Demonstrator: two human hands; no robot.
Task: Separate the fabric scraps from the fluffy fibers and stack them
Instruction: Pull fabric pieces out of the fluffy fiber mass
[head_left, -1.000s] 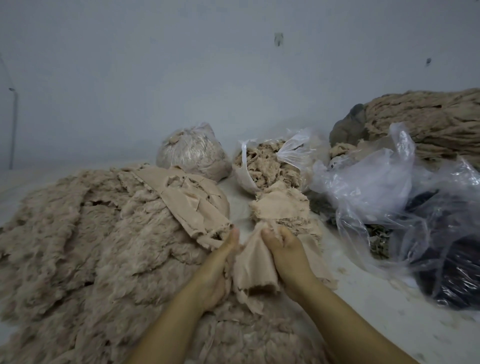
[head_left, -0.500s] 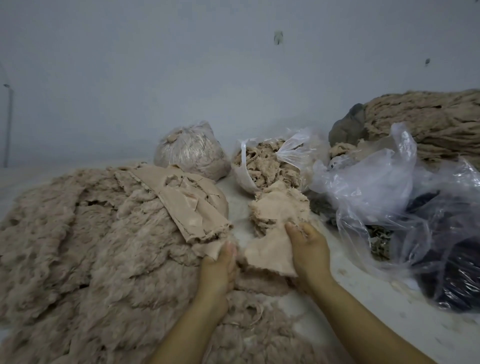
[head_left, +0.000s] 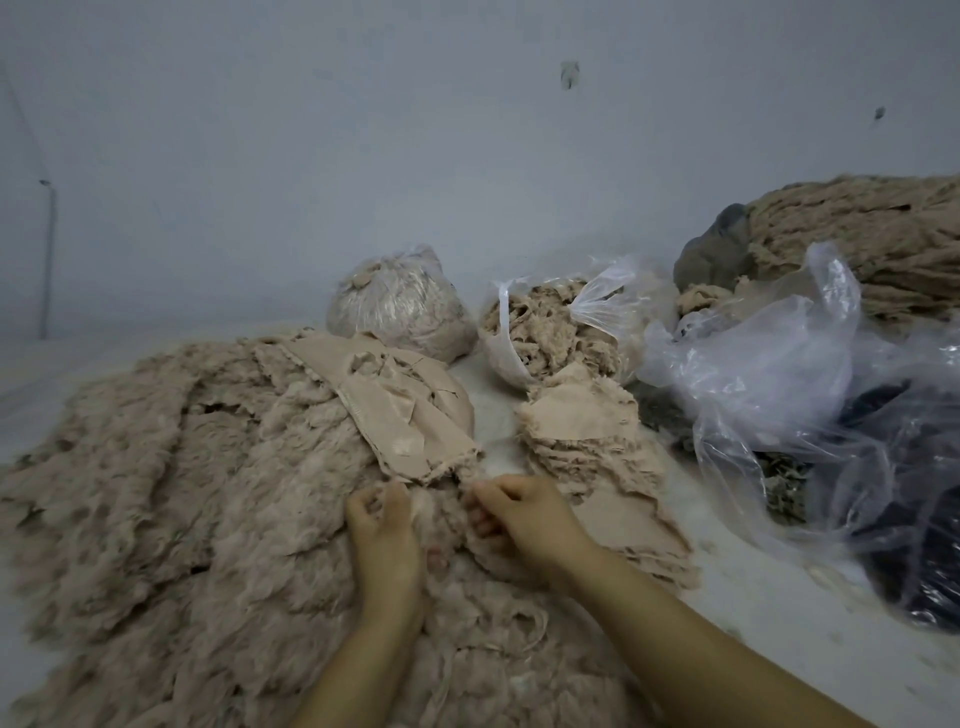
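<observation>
both hands curled into fluff pile (head_left: 171, 493), left hand (head_left: 382, 525) and right hand (head_left: 519, 512) pinching fibers; scrap between them not clearly seen. scrap stack (head_left: 582, 431) just right of pile. risk: fluff clings to scrap, dirties stack; stack leans, may slide.

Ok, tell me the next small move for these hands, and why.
Probably pull the two hands apart to tear a scrap free. Both the left hand and right hand are curled into the fluff pile, side by side, just below the scraps. The stack sits close on the right for it.
</observation>
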